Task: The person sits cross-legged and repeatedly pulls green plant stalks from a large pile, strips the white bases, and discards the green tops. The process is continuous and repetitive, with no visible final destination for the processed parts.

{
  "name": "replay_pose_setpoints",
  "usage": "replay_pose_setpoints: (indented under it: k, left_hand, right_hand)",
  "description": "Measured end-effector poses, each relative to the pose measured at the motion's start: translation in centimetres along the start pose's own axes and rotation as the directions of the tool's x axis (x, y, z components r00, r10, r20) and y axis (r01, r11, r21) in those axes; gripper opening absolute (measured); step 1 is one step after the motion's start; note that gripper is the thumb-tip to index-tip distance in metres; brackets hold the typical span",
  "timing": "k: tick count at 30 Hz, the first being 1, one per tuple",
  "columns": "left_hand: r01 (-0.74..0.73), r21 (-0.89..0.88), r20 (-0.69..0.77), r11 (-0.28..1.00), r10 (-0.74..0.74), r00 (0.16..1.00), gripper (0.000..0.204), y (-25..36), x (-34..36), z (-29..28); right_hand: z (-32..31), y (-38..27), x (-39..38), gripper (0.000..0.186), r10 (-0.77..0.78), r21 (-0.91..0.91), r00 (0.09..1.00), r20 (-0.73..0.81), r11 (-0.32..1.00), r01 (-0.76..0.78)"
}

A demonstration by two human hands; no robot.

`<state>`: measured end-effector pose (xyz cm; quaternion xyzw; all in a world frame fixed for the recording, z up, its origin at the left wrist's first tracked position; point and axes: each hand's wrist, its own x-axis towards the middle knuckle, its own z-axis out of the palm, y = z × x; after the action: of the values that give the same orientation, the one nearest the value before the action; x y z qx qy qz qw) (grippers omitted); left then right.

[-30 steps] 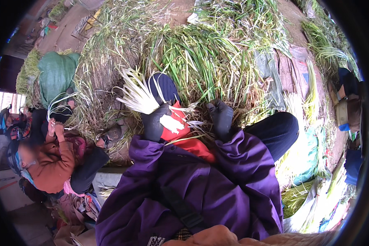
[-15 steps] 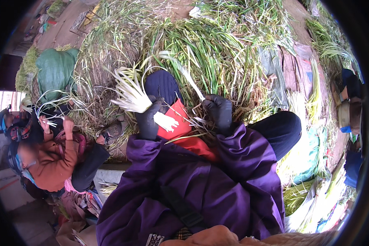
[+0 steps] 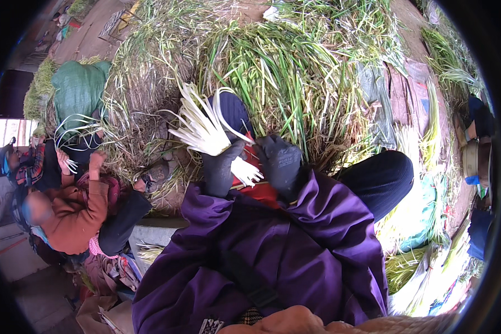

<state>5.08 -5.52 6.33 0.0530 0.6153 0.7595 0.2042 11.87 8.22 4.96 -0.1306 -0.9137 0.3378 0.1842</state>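
Observation:
My left hand (image 3: 221, 168), in a dark glove, is closed around a bunch of pale chive-like stalks (image 3: 205, 132). Their leafy ends fan up and to the left, and the white cut-looking ends (image 3: 246, 171) stick out below the fist. In its matching glove, my right hand (image 3: 281, 162) is closed, pinching the end of a single pale stalk (image 3: 222, 110) that arches over to the bunch. Both hands are close together above a red cloth (image 3: 260, 193) on my lap. The right fingertips are partly hidden.
A big heap of green and dry stalks (image 3: 284, 83) lies ahead. Paler stalks (image 3: 403, 206) are laid out at right, beside my bent knee (image 3: 381, 178). On the left sits a person in a brown top (image 3: 75, 222) handling pale stalks near a green sack (image 3: 79, 92).
My right hand has moved left and closer to the bunch, bringing the single stalk with it. The bunch in my left hand has shifted slightly right and tilted more upright.

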Motion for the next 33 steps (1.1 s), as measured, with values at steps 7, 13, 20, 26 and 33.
replay_pose_setpoints:
  k: [7, 13, 20, 26, 33]
  left_hand:
    - [-0.086, -0.026, -0.109, 0.996, 0.082, 0.991, 0.031, -0.9, 0.1, 0.3]
    - [0.018, -0.036, -0.081, 0.999, -0.021, 0.996, 0.013, -2.1, 0.2, -0.4]
    - [-0.105, 0.03, -0.058, 0.994, 0.107, 0.993, 0.012, -2.2, 1.1, -1.1]
    - [-0.137, -0.097, -0.083, 0.986, 0.129, 0.988, 0.011, 0.7, 1.3, -4.4]
    - [-0.158, -0.37, -0.068, 0.916, 0.143, 0.987, 0.017, 4.4, 0.7, -8.0]
  right_hand:
    - [0.1, -0.5, -0.6, 0.011, -0.078, -0.075, 0.995, 0.064, 0.994, 0.083]
    - [0.2, 0.3, -1.1, 0.012, 0.0, 0.213, 0.999, 0.039, 0.977, -0.008]
    - [0.8, 5.1, -3.1, 0.009, 0.152, 0.275, 0.987, -0.043, 0.952, -0.134]
    - [1.2, 10.4, -3.6, 0.017, 0.29, -0.27, 0.918, 0.272, 0.938, -0.216]
    - [-0.7, 8.6, -3.3, 0.02, 0.126, -0.317, 0.982, 0.139, 0.945, -0.076]
